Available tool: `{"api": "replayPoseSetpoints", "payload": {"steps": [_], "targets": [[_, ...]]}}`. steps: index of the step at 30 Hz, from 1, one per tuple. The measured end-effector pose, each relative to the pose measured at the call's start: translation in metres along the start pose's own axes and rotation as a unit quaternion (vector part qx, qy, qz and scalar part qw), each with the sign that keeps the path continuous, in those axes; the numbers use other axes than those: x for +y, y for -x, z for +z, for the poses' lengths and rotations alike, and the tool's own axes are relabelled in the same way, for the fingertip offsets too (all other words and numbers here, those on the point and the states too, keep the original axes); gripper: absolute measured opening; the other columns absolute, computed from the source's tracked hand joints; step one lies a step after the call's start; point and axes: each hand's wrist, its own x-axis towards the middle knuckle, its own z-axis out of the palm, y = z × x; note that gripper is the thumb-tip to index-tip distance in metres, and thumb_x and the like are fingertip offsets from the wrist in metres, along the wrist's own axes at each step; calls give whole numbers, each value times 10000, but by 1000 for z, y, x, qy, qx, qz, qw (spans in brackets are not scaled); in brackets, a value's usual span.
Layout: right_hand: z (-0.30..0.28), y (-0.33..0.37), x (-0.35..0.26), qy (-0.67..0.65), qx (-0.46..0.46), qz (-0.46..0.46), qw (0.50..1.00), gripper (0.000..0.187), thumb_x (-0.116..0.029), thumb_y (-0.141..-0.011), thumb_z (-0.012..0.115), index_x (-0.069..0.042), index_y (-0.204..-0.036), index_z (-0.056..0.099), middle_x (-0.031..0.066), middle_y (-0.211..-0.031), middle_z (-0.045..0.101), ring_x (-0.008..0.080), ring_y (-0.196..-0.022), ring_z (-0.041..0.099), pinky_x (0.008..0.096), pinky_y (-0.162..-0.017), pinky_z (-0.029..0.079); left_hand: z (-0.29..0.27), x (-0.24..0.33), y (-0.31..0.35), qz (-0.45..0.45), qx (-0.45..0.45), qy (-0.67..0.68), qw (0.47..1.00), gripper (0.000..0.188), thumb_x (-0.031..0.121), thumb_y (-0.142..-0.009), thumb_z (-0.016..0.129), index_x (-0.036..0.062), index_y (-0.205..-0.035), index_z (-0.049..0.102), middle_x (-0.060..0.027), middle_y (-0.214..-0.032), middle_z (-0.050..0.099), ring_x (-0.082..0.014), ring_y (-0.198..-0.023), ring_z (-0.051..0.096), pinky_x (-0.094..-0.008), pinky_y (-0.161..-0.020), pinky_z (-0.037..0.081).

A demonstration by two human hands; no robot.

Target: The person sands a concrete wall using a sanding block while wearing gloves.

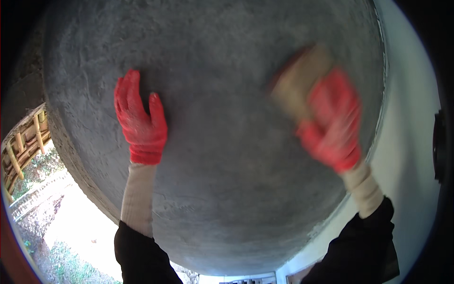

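A gray wall (222, 189) spreads before my black-sleeved arms (142, 253), both reaching upward; my left hand (141, 124) lies open against it, fingers close-set, thumb apart, while my right hand (336, 120), blurred and angled up-left, grips the lower-right side of a tan block (302, 80) at the wall's upper right.

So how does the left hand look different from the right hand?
The left hand holds nothing and seems to rest on the grey surface; the right hand holds a tan block. The left hand looks sharp; the right hand looks blurry. The left hand points up; the right hand slants leftward. Both wear red gloves.
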Motion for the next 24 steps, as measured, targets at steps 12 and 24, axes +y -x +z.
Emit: {"api": "replayPoseSetpoints", "payload": {"steps": [12,24], "targets": [[-30,-25,134,16,130,135,982,602,-250,-815,769,-145,-1382,599,173,-1479,480,376,-1285,522,433,-1051,462,11,66,-33,34,-21,89,995,533,77,-864,631,-3,-1382,538,-179,-1420,544,-424,-1356,448,-510,-1148,342],[-11,105,-6,-183,-232,-98,950,636,-289,-652,845,-134,-1234,641,163,-1336,551,410,-1213,550,530,-941,511,27,60,-29,42,5,76,996,534,97,-840,650,19,-1361,564,-168,-1379,582,-426,-1313,493,-532,-1137,353]]}}
